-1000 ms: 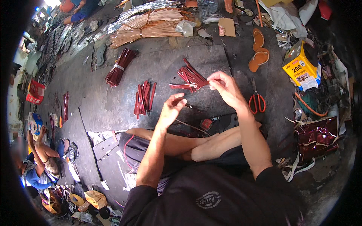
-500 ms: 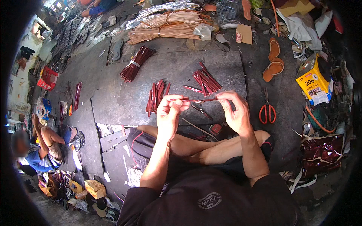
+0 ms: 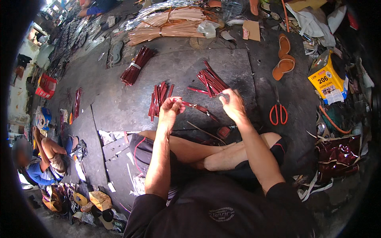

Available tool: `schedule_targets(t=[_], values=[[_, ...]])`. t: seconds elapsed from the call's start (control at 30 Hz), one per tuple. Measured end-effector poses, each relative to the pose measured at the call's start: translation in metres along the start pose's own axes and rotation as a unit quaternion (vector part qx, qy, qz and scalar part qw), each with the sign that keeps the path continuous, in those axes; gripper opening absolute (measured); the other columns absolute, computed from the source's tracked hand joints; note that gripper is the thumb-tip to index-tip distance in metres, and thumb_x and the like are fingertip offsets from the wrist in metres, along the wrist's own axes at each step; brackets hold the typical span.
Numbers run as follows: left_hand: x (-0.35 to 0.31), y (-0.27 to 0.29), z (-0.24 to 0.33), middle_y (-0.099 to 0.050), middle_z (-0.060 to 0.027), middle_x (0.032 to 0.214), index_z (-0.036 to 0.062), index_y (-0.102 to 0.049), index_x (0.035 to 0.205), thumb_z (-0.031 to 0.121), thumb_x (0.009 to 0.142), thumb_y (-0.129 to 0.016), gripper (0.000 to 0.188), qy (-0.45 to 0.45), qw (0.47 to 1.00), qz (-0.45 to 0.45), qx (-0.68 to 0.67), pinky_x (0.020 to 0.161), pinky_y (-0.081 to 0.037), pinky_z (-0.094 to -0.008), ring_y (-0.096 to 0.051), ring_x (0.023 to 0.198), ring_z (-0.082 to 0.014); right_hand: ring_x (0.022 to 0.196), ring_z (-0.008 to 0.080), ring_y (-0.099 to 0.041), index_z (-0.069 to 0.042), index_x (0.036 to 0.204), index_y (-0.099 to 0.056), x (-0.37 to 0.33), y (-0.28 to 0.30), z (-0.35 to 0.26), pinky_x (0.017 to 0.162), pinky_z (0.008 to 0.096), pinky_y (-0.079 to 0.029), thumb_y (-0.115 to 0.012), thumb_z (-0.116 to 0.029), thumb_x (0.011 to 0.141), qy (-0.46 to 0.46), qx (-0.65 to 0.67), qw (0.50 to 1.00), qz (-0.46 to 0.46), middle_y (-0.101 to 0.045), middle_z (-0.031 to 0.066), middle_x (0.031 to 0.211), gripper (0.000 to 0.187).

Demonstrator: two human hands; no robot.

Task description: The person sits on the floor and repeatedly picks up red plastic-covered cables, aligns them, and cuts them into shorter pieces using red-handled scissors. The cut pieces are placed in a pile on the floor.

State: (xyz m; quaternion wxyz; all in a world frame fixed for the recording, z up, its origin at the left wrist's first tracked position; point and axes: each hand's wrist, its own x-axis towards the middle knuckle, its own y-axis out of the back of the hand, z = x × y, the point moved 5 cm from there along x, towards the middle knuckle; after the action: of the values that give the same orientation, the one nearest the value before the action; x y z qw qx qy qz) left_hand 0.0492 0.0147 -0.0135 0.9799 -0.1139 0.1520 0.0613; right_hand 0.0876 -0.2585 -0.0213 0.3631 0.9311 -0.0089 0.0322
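My left hand (image 3: 171, 107) is closed, pinching one end of a glossy dark red strip (image 3: 190, 104) that sticks out to the right. My right hand (image 3: 234, 106) has come off that strip. Its thumb and fingers are apart, slightly blurred, at the lower end of a loose pile of dark red strips (image 3: 212, 81). Just left of my left hand lies another pile of such strips (image 3: 158, 99). Farther off is a thicker bundle (image 3: 137, 66) of dark red strips, tied with a pale band. A dark knife-like tool (image 3: 208, 113) lies between my hands on the dark board.
Orange-handled scissors (image 3: 278, 113) lie on the right, with tan sandals (image 3: 283, 67) beyond. A yellow box (image 3: 327, 77) stands far right. Bundles of pale strips (image 3: 166, 27) lie at the back. Another person (image 3: 43, 158) sits at the left. A small red block (image 3: 224, 131) is near my legs.
My right hand has let go of the strip's right end and moved left and slightly back to the right pile. My left hand keeps the strip, now tilted down to the right.
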Motion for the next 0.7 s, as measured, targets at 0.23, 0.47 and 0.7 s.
schedule_targets(t=[0.23,0.47,0.7], values=[[0.003,0.005,-0.035,-0.065,-0.0018,0.093,0.0039,-0.061,0.112,0.018,0.097,-0.062,0.021,0.072,0.997,-0.011,-0.024,0.076,-0.053,-0.0252,-0.064,0.082,-0.0120,0.148,0.0415,-0.013,-0.024,0.152,-0.031,0.029,-0.072,-0.032,0.118,0.0622,-0.004,-0.071,-0.042,0.083,0.180,-0.317,0.929,-0.055,-0.018,0.0234,0.158,0.082],[0.001,0.005,-0.031,-0.064,-0.0034,0.097,0.0029,-0.060,0.116,0.017,0.097,-0.062,0.024,0.075,0.997,0.001,-0.024,0.079,-0.053,-0.0253,-0.064,0.087,-0.0119,0.144,0.0384,-0.026,-0.036,0.152,-0.031,0.072,-0.077,0.021,0.117,0.0631,-0.007,-0.048,-0.037,0.099,0.182,-0.394,0.900,-0.047,-0.027,0.0168,0.157,0.056],[0.068,-0.041,-0.030,-0.066,-0.0085,0.103,0.0023,-0.057,0.116,0.016,0.095,-0.064,0.026,0.074,0.997,-0.010,-0.033,0.080,-0.055,-0.0265,-0.067,0.090,-0.0169,0.139,0.0341,-0.033,-0.019,0.131,-0.058,0.119,-0.038,0.027,0.119,0.0576,-0.013,-0.057,-0.026,0.094,0.270,-0.347,0.898,-0.005,-0.039,0.0164,0.147,0.038]])
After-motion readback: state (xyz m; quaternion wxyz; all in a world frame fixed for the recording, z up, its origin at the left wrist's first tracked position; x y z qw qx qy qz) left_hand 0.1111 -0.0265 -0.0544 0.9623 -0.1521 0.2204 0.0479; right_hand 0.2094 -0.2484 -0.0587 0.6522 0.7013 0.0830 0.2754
